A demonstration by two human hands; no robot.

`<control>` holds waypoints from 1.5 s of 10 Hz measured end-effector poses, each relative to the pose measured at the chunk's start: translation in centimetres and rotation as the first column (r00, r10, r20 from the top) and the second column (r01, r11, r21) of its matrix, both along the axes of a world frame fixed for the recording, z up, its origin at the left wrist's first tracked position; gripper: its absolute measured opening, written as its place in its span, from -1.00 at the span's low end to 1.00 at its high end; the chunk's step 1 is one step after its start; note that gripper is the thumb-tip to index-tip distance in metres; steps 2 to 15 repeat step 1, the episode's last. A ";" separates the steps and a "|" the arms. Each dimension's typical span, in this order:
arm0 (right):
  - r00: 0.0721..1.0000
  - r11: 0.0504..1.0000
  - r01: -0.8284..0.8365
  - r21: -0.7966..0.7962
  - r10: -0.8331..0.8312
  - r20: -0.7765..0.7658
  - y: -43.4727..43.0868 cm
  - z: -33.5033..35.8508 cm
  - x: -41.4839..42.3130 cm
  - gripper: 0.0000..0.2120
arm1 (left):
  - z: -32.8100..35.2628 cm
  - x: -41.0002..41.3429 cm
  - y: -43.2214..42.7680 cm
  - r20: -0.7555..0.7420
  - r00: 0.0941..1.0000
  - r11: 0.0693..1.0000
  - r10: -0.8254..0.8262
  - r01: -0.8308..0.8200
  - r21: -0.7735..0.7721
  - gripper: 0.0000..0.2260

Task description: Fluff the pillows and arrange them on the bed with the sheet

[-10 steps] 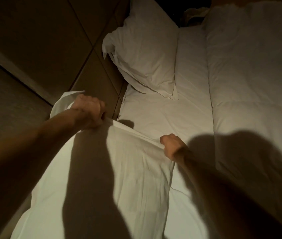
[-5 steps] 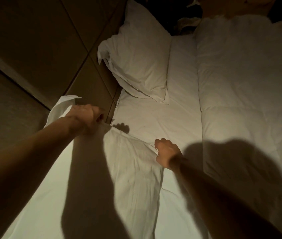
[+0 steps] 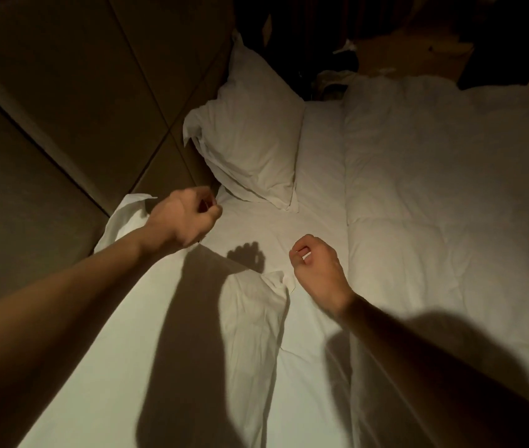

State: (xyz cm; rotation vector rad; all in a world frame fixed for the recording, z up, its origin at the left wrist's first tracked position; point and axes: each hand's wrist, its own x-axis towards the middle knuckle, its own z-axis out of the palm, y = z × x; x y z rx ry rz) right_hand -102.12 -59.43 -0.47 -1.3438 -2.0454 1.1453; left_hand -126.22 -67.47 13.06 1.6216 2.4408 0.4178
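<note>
A white pillow [image 3: 127, 367] lies flat on the bed under my arms, its far right corner puckered. My left hand [image 3: 185, 218] hovers above its far edge, fingers curled shut, nothing in them. My right hand [image 3: 316, 270] is loosely closed just right of that corner, off the fabric. A second white pillow [image 3: 253, 147] leans against the headboard further up. The white fitted sheet [image 3: 318, 195] shows between the pillows and the folded duvet [image 3: 450, 189] on the right.
A padded brown headboard [image 3: 72, 92] runs along the left. Beyond the bed's far end is a dark floor with a brown cardboard piece [image 3: 412, 53] and some clutter. Shadows of my arms fall across the near pillow.
Both hands have let go of the near pillow's far edge and lifted off it. The pillow has dropped flat onto the bed. The view has tilted a little forward.
</note>
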 end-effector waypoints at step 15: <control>0.987 0.999 0.048 -0.018 -0.050 -0.153 0.1 4.8 2.1 -0.89 | 3.5 2.8 0.1 0.234 0.972 0.990 0.005 -0.038 0.136 -0.77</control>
